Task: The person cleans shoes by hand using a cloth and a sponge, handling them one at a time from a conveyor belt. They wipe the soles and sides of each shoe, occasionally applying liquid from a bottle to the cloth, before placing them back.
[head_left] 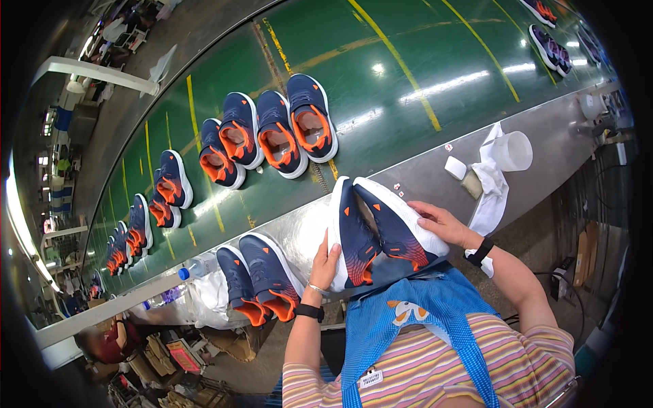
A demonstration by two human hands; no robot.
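Observation:
My left hand (326, 264) is closed round the side of a navy sneaker (352, 234) with an orange fade and white sole. My right hand (441, 226) grips the white sole of a matching sneaker (392, 221). Both are held side by side at the near edge of the metal ledge, toes pointing away and soles turned outward. To the left of my left hand, two more navy and orange sneakers (262, 265) rest together on the ledge, their orange collars toward me.
Beyond the metal ledge (537, 126) runs a green conveyor belt (374, 88) with yellow lines. Several navy and orange sneakers (275, 132) stand on it. At the right lie a white tub (511, 151), a white cloth (488, 204) and a small pad (471, 183). A blue-capped bottle (197, 268) lies left.

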